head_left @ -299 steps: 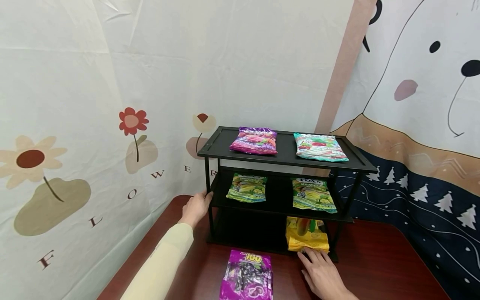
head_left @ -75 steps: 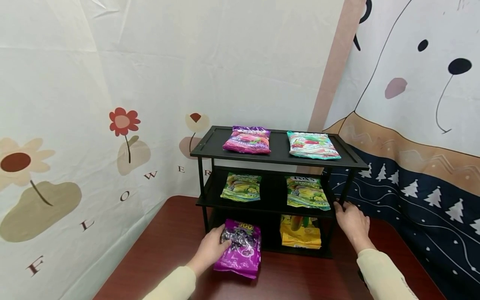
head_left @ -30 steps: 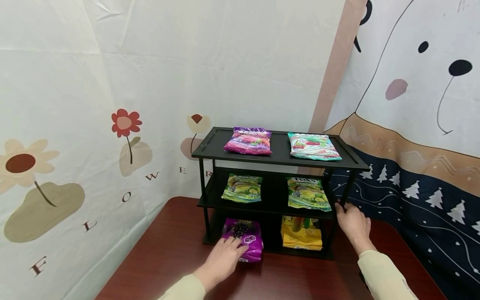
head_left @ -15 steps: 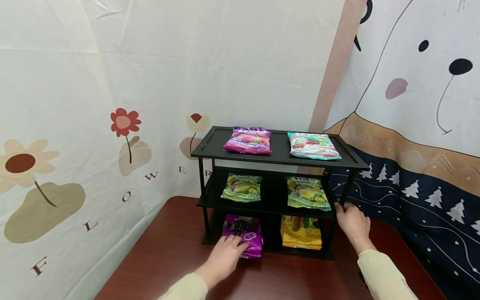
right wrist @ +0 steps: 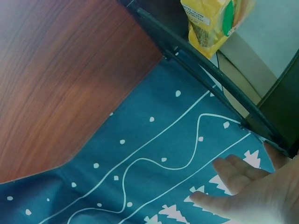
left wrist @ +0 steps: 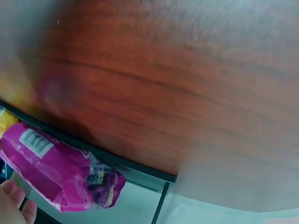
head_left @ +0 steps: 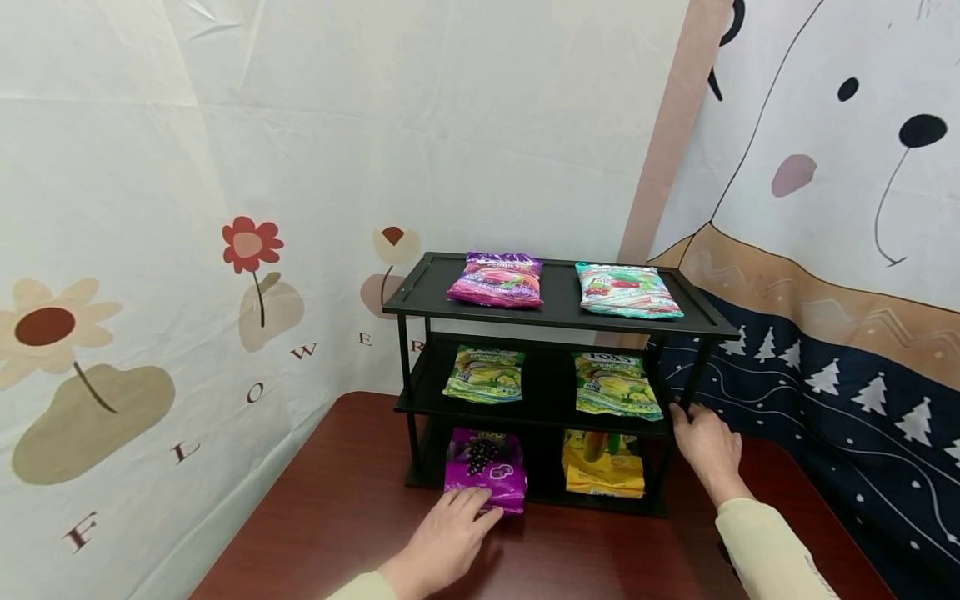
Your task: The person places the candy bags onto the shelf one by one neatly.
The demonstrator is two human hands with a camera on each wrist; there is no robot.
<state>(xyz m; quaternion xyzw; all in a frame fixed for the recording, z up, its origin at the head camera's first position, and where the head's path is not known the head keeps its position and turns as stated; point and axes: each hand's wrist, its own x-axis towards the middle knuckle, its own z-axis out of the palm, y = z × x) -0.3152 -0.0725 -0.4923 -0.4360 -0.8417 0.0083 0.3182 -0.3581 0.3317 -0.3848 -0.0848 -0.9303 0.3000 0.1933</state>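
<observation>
A purple candy bag (head_left: 487, 471), printed with dark berries, lies on the left of the bottom tier of a black three-tier shelf rack (head_left: 562, 292). At its front edge is my left hand (head_left: 446, 537), fingers extended and fingertips at the lower end of the bag. In the left wrist view the fingers (left wrist: 29, 212) show beside the bag, not curled around it. My right hand (head_left: 707, 450) holds the rack's right front post at middle-tier height. The right wrist view shows its other fingers (right wrist: 233, 172) hanging loosely; the thumb is hidden there.
A yellow candy bag (head_left: 603, 475) lies on the bottom tier's right. Two green bags, a left one (head_left: 486, 375) and a right one (head_left: 617, 387), lie on the middle tier. On top are a pink-purple bag (head_left: 498, 282) and a teal-white bag (head_left: 628, 292). A reddish-brown table (head_left: 337, 500) supports the rack.
The purple bag has gone from the table in front onto the bottom tier, pushed inward by my left hand, which has just drawn slightly back. My right hand moved earlier from the yellow bag to the post.
</observation>
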